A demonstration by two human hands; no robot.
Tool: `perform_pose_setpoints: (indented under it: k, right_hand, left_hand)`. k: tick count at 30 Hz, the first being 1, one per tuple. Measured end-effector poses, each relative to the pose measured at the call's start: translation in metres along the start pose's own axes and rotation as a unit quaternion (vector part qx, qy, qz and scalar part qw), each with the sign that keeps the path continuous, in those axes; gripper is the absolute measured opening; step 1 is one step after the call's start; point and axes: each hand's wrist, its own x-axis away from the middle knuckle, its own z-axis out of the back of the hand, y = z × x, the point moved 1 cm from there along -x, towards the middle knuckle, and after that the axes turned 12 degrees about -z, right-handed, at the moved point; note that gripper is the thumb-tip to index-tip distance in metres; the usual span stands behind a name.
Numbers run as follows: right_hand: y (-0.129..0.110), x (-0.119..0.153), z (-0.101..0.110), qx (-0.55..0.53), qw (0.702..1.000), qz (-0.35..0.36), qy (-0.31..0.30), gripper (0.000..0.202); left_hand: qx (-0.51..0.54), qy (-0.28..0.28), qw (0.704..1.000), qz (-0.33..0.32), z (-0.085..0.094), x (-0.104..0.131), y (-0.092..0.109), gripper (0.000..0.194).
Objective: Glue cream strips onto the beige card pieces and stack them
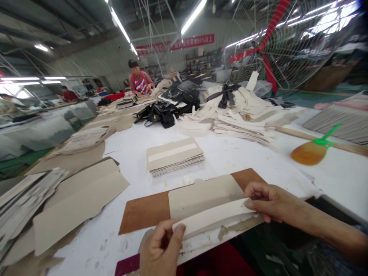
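Nearest the viewer, at the bottom, a person's left hand (159,249) pinches the left end of a long, pale strip (212,217), thumb on top and fingers curled underneath. The right hand (266,201) pinches the other end between thumb and fingertips. The strip stretches between them, slightly bowed, just above the table's stained near edge. It looks light and thin, like card or backed fabric: probably stiff enough to keep its line, yet easy to crease if squeezed in the middle. The two ends, where the hands are, seem the best places to hold it; it does not look slippery.

Just beyond the strip, a beige panel (204,197) lies flat across a longer brown piece (148,216), whose ends show on both sides. Farther back on the white table (130,140) sits a neat stack of beige pieces (175,155), apart from the hands. Large beige sheets (77,207) spread at the left. At the right rests an amber bottle (309,154) with a green top, within possible reach of a right elbow or sleeve. Behind, black straps and bags (163,111) heap up, and a co-worker in red (140,82) stands at the table's far end.
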Motion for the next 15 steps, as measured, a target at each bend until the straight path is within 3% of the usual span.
perform_pose_setpoints:
  k: [7,15]
  right_hand:
    - [-0.013,-0.018,-0.001,0.001,0.995,0.026,0.093,0.048]
    - [-0.016,-0.023,-0.004,0.026,0.99,0.039,0.13,0.034]
  left_hand:
    - [-0.114,-0.018,0.993,-0.038,-0.001,-0.025,0.005,0.059]
    - [-0.116,-0.009,0.991,-0.061,0.001,-0.036,0.004,0.041]
